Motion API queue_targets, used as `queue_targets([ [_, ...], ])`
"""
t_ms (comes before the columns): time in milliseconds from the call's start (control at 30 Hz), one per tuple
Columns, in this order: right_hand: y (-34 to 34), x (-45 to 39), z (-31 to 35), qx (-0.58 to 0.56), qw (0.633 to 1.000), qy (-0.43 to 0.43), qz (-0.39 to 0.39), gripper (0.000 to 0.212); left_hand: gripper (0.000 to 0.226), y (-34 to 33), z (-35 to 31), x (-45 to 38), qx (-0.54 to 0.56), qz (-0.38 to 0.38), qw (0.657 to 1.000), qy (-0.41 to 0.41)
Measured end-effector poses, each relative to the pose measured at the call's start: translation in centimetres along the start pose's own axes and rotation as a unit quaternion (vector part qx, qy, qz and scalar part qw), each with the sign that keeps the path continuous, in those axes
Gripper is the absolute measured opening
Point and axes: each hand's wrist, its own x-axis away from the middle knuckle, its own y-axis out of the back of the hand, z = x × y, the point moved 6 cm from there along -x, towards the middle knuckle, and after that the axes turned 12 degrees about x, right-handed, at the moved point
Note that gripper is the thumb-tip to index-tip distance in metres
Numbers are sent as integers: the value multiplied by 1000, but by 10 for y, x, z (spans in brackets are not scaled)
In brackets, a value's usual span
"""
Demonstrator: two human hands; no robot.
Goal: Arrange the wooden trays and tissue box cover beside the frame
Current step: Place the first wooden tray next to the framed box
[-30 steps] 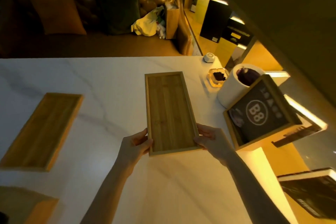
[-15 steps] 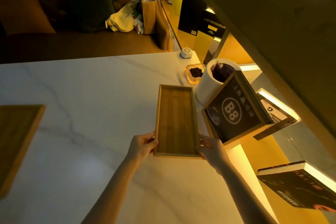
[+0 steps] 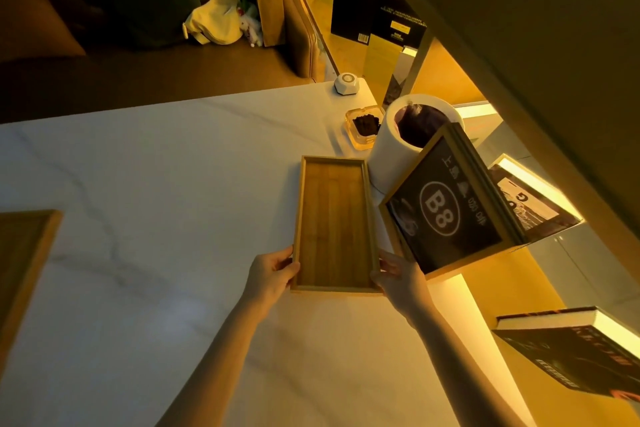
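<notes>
A long wooden tray [image 3: 334,222] lies lengthwise on the white marble table [image 3: 156,184], its right rim close to the wooden frame [image 3: 450,208] with a black "B8" sign. My left hand [image 3: 272,276] grips the tray's near left corner. My right hand [image 3: 398,276] grips the near right corner, just below the frame. A second wooden tray [image 3: 20,263] lies at the table's left edge, partly cut off by the view. No tissue box cover is in view.
A white cylindrical bin [image 3: 401,146] stands behind the frame, with a glass ashtray [image 3: 363,126] and a small white device [image 3: 346,82] beyond it. Books [image 3: 581,350] lie on lit shelving at the right. A sofa with cushions and bags sits behind the table.
Both hands have carried the tray to the right, from the middle of the table to a spot beside the frame. The left tray has slid toward the view's edge as my head turned.
</notes>
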Motion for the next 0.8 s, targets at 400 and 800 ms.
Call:
queue_targets([
  [400,-10,-8,-19,126,983,15,-132,33,29,-29,8,-7,-167,-30,983,-74],
  [800,-20,-7,-21,231,964,0,-129,32,31,-37,16,-8,-199,-57,975,-85],
])
